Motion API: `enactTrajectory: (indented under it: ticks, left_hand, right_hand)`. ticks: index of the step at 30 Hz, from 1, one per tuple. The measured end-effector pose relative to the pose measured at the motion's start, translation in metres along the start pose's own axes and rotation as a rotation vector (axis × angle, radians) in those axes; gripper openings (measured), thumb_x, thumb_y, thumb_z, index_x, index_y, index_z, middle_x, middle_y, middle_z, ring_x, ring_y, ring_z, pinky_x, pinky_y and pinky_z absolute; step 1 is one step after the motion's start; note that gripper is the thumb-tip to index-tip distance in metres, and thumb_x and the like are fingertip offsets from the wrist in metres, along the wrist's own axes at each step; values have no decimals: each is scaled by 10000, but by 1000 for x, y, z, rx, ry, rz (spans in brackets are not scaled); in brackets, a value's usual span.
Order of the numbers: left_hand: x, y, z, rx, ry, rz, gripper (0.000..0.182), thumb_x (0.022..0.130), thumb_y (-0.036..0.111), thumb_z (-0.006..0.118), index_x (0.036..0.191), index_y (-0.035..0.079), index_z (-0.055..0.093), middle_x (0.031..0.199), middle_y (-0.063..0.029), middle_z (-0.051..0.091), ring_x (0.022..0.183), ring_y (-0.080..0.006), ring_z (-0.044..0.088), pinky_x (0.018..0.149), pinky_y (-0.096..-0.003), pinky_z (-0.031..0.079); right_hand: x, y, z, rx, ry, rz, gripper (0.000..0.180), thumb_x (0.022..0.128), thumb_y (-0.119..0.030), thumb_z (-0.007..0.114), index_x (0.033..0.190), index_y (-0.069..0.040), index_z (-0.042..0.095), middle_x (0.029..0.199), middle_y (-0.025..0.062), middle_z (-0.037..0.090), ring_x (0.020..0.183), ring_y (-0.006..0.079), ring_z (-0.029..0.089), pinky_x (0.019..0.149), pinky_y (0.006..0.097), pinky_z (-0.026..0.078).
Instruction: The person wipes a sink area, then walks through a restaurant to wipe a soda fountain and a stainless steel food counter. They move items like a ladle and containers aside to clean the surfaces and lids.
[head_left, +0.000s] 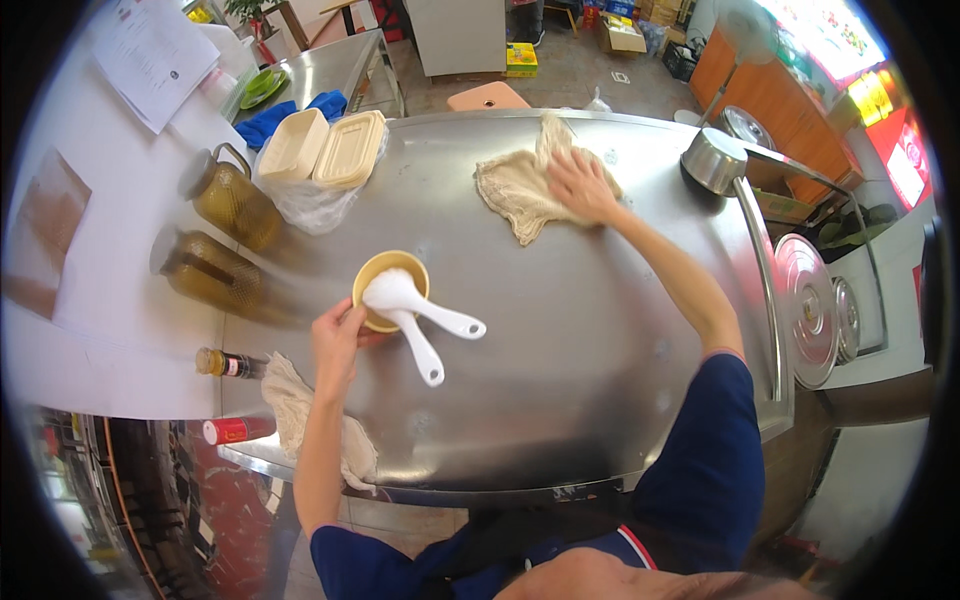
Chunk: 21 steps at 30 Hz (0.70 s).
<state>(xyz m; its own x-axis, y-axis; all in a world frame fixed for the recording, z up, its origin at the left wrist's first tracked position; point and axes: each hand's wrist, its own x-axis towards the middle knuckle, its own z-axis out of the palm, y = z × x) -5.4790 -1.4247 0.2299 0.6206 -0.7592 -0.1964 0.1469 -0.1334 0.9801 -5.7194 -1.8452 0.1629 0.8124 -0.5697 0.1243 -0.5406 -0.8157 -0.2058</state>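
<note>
My left hand (341, 334) grips the rim and side of a yellow bowl (361, 279) at the left middle of the steel table. Two white rice paddles (442, 319) lean in the bowl with their handles over its right edge. Toward the table's far edge, my right hand (581, 184) rests flat, fingers spread, on a crumpled beige cloth (514, 187). Whether its fingers pinch the cloth does not show. A second beige cloth (289, 397) lies by my left forearm at the table's near left corner.
Left on the table (525, 390) stand two amber glass jugs (236, 202), a small dark bottle (229, 364), a red can (229, 430) and stacked beige food containers (349, 150) on plastic wrap. A steel saucepan (712, 165) is at the far right, beside a metal rail (759, 277).
</note>
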Motion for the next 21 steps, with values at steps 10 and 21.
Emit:
enactTrajectory:
  ticks: [10,21]
  left_hand:
    - [75,-6,74,-58,-70,-23,337,928,71,523,1198,-126,568,1005,-213,687,838,-288,724,708,-355,634]
    - [72,-10,73,-197,193,-36,353,936,134,580,1163,-133,537,990,-230,668,831,-311,711,697,-374,627]
  right_hand:
    - [-308,-80,-73,232,-238,-370,403,783,-299,745,1118,-101,640,1589,97,291,1487,427,114,1155,648,84]
    - [-292,-38,-83,187,-203,-255,453,754,-163,736,1161,-21,596,1603,204,187,1463,505,76,1128,676,126]
